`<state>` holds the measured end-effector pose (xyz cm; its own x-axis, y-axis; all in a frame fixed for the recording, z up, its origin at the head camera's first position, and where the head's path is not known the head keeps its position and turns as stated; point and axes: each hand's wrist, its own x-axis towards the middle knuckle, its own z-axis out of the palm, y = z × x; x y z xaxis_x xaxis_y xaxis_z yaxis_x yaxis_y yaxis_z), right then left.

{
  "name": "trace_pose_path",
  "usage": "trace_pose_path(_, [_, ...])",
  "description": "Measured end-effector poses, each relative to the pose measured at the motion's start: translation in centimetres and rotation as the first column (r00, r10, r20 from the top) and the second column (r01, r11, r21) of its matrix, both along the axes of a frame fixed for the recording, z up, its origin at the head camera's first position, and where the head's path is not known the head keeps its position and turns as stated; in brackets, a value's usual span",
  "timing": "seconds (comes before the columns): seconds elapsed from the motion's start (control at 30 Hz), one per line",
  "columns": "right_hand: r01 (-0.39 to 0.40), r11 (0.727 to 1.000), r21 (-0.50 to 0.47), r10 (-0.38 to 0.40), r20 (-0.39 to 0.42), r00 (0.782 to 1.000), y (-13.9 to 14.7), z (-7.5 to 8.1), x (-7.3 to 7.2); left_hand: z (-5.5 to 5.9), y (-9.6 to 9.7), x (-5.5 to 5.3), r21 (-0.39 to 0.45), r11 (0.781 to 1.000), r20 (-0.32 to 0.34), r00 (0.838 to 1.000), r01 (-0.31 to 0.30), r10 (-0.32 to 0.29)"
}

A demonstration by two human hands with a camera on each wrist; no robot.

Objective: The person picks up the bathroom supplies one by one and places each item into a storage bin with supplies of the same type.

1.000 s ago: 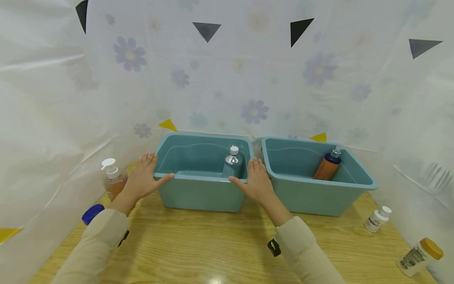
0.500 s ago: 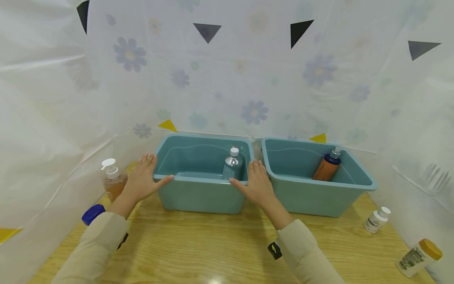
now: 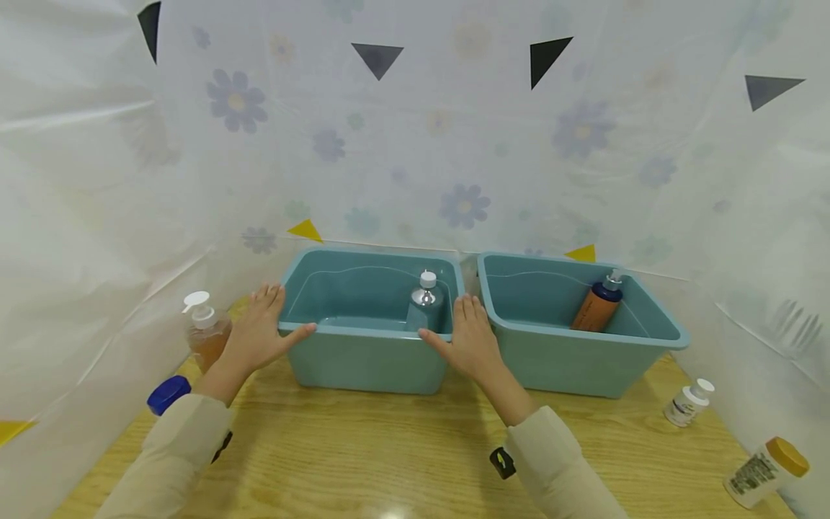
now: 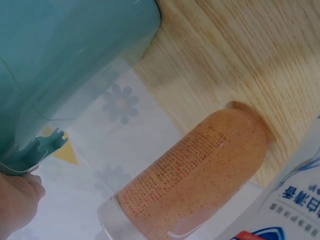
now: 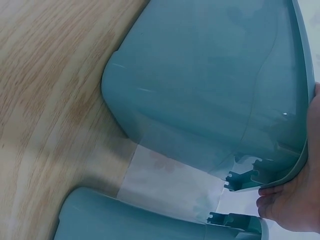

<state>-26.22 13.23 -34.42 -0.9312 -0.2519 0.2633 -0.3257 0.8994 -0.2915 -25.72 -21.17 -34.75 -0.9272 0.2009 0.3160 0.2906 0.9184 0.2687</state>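
Both hands are on a teal plastic bin (image 3: 372,364) standing on the wooden table. My left hand (image 3: 256,335) lies along its left rim, fingers straight, thumb over the front edge. At the opposite end, my right hand (image 3: 472,339) touches the right rim in a like way, thumb on the front corner. In the right wrist view, the right hand's fingertips (image 5: 267,200) are against the rim near a notched bracket. Inside the bin stands a clear bottle with a white cap (image 3: 426,299); its lower part is hidden.
A second teal bin (image 3: 570,360) sits close on the right, holding a leaning orange pump bottle (image 3: 596,308). Left are an amber pump bottle (image 3: 209,342) and a blue-capped bottle (image 3: 168,394), mostly hidden. Right stand a small white bottle (image 3: 689,402) and a yellow-capped bottle (image 3: 766,472).
The left bin has shifted very slightly toward me, with both hands staying on its rims. The other bin and the bottles around look unmoved.
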Motion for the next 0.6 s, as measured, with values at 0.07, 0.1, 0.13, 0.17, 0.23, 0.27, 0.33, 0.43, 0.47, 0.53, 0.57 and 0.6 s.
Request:
trace_pose_path(0.07, [0.001, 1.0, -0.003, -0.001, 0.002, 1.0, -0.02, 0.02, 0.06, -0.07, -0.03, -0.03, -0.001, 1.0, -0.004, 1.0, -0.001, 0.001])
trace_pose_path(0.1, [0.001, 1.0, -0.003, -0.001, 0.002, 1.0, -0.02, 0.01, 0.06, -0.1, -0.04, -0.05, -0.001, 1.0, -0.006, 1.0, -0.002, 0.002])
trace_pose_path(0.13, [0.002, 1.0, -0.004, -0.002, 0.002, 1.0, 0.0, 0.02, 0.09, -0.1, -0.04, -0.05, -0.001, 1.0, -0.007, 1.0, -0.002, 0.002])
trace_pose_path(0.17, [0.003, 1.0, -0.003, -0.003, 0.0, 1.0, 0.01, 0.02, 0.11, -0.1, -0.03, -0.05, -0.001, 1.0, -0.008, 1.0, -0.002, 0.002])
trace_pose_path(0.23, [0.005, 1.0, -0.002, -0.005, -0.006, 1.0, 0.02, 0.0, 0.14, -0.11, -0.04, -0.04, -0.001, 1.0, -0.008, 1.0, -0.003, 0.003])
trace_pose_path(0.27, [0.006, 1.0, 0.0, -0.006, -0.007, 1.0, 0.03, -0.02, 0.15, -0.11, -0.04, -0.03, 0.0, 1.0, -0.008, 1.0, -0.003, 0.003])
trace_pose_path(0.33, [0.009, 1.0, 0.0, -0.009, -0.005, 1.0, 0.04, -0.02, 0.23, -0.12, -0.04, 0.01, 0.002, 1.0, -0.012, 1.0, -0.004, 0.004])
trace_pose_path(0.43, [0.012, 1.0, 0.0, -0.012, 0.0, 1.0, 0.02, -0.05, 0.31, -0.13, -0.04, 0.09, -0.001, 1.0, -0.021, 1.0, -0.005, 0.005])
trace_pose_path(0.47, [0.011, 1.0, -0.001, -0.011, 0.001, 1.0, 0.01, -0.05, 0.34, -0.13, -0.04, 0.12, -0.003, 1.0, -0.024, 1.0, -0.006, 0.006])
trace_pose_path(0.53, [0.01, 1.0, -0.003, -0.01, 0.002, 1.0, -0.01, -0.06, 0.4, -0.12, -0.03, 0.2, -0.005, 1.0, -0.027, 1.0, -0.007, 0.007])
trace_pose_path(0.57, [0.011, 1.0, -0.003, -0.011, 0.002, 1.0, -0.03, -0.06, 0.42, -0.11, -0.03, 0.24, -0.007, 1.0, -0.027, 1.0, -0.007, 0.007])
trace_pose_path(0.6, [0.01, 1.0, -0.004, -0.01, 0.0, 1.0, -0.04, -0.06, 0.46, -0.11, -0.02, 0.29, -0.006, 1.0, -0.026, 1.0, -0.008, 0.008])
